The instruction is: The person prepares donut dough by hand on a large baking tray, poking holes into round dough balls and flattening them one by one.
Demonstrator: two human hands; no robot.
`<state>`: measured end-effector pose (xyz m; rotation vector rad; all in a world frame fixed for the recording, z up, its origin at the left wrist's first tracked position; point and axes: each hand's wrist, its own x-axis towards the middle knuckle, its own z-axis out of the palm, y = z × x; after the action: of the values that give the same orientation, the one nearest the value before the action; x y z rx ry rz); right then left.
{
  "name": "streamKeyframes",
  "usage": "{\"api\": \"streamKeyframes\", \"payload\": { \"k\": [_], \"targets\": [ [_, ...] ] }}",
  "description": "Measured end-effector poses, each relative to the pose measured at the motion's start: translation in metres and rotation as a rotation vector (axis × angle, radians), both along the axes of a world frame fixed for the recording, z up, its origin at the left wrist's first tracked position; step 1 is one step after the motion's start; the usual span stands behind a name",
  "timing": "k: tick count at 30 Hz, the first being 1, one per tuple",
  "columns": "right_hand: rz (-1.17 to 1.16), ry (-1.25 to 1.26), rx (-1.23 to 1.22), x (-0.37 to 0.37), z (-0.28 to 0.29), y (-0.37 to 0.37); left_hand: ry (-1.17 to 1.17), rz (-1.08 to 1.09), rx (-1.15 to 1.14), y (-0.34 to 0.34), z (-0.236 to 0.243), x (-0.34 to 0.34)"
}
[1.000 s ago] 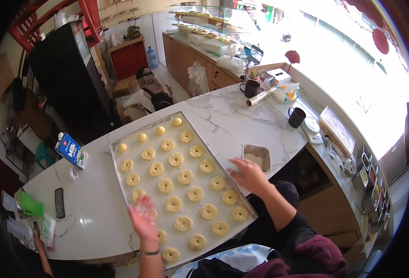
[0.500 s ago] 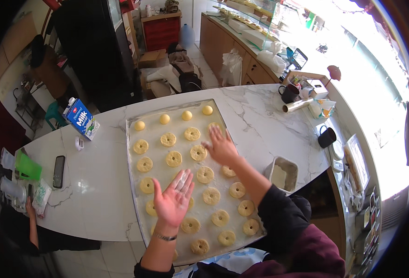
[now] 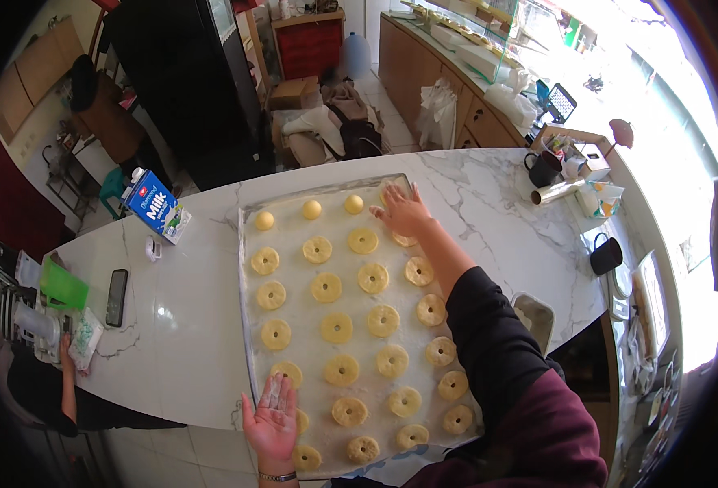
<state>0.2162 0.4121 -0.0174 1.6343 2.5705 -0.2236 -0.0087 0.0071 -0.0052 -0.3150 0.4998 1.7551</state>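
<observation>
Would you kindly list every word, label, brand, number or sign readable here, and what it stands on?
I won't copy the wording, only place it:
Blue carton: large white lettering, clear, with smaller lettering above.
White-and-green packet: any print too small to read.
Packet with orange patches: any print too small to read.
Baking tray and dough rounds: no lettering visible.

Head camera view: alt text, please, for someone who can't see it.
A person's right hand reaches over the far right corner of a tray of dough rounds, most with a central hole; the left hand is palm up at the near left. Three dough balls line the far end. The tray sits on a marbled counter.
</observation>
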Motion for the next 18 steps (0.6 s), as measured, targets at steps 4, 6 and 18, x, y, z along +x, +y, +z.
{"api": "streamKeyframes", "payload": {
  "k": [4, 6, 18],
  "targets": [
    [0.028, 0.055, 0.091, 0.005, -0.014, -0.006, -0.003, -0.024, 0.037, 0.005, -0.002, 0.003],
    [0.039, 0.05, 0.088, 0.003, -0.008, 0.0, 0.019, -0.037, 0.025, 0.01, 0.002, 0.005],
    [-0.036, 0.138, 0.145, -0.001, -0.008, 0.004, 0.076, 0.014, -0.046, 0.002, 0.0, 0.0]
  ]
}}
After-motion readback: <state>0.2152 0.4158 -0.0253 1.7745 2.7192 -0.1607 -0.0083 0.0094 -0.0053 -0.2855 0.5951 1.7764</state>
